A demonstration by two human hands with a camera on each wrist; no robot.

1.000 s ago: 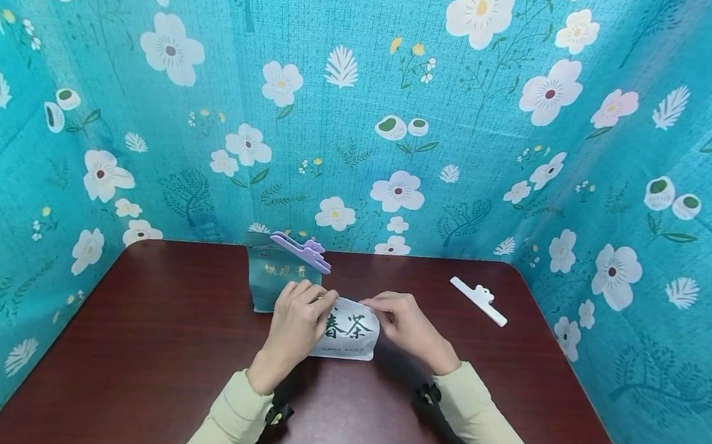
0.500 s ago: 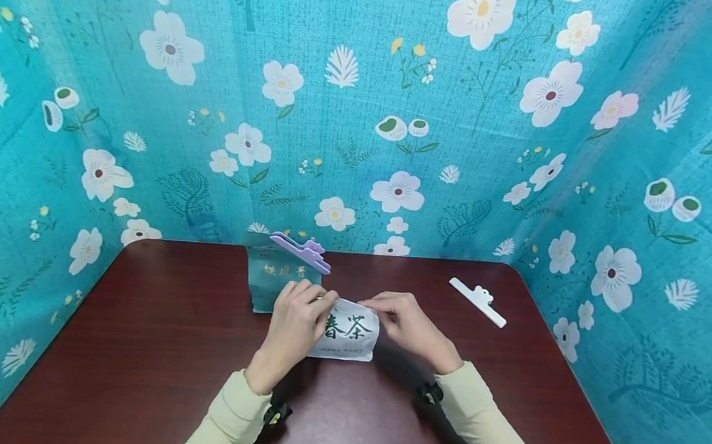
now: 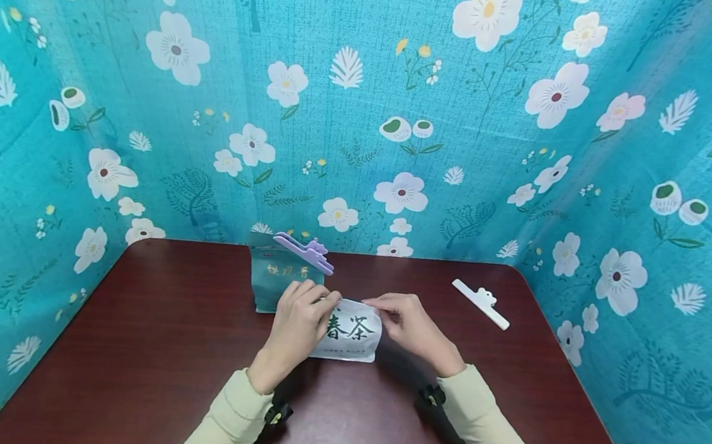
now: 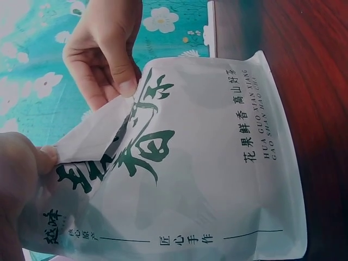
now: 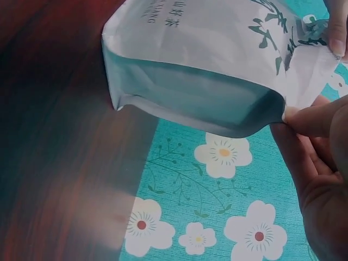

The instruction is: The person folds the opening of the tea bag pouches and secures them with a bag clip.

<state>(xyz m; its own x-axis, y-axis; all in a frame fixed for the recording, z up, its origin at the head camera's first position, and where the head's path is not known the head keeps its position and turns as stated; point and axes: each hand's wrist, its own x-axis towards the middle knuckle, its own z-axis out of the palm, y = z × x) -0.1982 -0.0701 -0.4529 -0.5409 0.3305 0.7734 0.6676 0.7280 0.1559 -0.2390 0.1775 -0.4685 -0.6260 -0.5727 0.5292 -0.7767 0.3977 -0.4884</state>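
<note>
A white tea bag (image 3: 354,330) with green Chinese characters stands upright on the table, its top corner folded over at a slant in the left wrist view. My left hand (image 3: 303,318) grips its upper left part, the thumb pressing the folded flap (image 4: 89,136). At the upper right corner my right hand (image 3: 407,325) pinches the folded edge between thumb and fingers. In the right wrist view the side gusset (image 5: 190,92) of the bag shows, with the right thumb at its top end. Behind the left hand stands a dark green tea bag (image 3: 267,285) with a purple clip (image 3: 306,251) slanted across its top.
A white clip (image 3: 480,304) lies on the dark red wooden table (image 3: 173,347), at the back right. A turquoise flowered cloth (image 3: 351,142) hangs behind the table and along both sides.
</note>
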